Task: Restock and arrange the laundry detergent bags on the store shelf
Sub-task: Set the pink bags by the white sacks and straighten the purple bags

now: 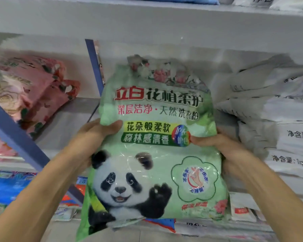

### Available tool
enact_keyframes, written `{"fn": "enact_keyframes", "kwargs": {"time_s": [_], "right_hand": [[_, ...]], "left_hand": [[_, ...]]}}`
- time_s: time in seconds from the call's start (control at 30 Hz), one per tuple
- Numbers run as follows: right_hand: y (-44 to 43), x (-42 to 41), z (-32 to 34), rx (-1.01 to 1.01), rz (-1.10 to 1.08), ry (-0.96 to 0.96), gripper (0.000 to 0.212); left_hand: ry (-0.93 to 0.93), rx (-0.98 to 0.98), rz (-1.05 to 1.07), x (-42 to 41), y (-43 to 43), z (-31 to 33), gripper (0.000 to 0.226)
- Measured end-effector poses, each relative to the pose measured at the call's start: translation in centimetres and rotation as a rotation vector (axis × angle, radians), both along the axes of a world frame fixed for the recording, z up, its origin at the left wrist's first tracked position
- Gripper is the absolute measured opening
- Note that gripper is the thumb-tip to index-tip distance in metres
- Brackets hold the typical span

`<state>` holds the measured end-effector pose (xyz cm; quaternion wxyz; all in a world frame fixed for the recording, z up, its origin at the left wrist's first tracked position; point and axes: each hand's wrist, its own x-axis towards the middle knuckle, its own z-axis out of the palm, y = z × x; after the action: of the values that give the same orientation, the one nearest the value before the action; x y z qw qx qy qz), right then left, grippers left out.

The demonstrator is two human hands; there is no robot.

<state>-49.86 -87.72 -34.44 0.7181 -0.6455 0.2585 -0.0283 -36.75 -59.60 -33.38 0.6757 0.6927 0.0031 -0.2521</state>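
Observation:
A large green detergent bag (152, 154) with a panda picture and a floral top fills the middle of the view, held upright in front of the shelf. My left hand (93, 135) grips its left edge, thumb on the front. My right hand (222, 145) grips its right edge, thumb pressed by the round colourful badge. Behind the bag runs the white shelf board (68, 126). The bag's lower half hides the shelf below.
Pink floral bags (33, 88) lie stacked at the left of the shelf. White bags (273, 105) are piled at the right. A blue divider (94, 67) stands behind the green bag, another blue strut (17, 137) slants at left. Blue and red packs (10, 187) sit lower down.

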Motion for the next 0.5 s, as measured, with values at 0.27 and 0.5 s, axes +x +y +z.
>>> {"fn": "enact_keyframes", "kwargs": {"time_s": [0.27, 0.5], "right_hand": [[-2.3, 4.4, 1.0, -0.098, 0.025, 0.116, 0.054], [-2.0, 8.3, 1.5, 0.018, -0.153, 0.068, 0.042]], "left_hand": [[-0.033, 0.322, -0.093, 5.6, -2.2, 2.9, 0.052], [0.199, 0.074, 0.081, 10.6, -5.2, 1.7, 0.031]]}}
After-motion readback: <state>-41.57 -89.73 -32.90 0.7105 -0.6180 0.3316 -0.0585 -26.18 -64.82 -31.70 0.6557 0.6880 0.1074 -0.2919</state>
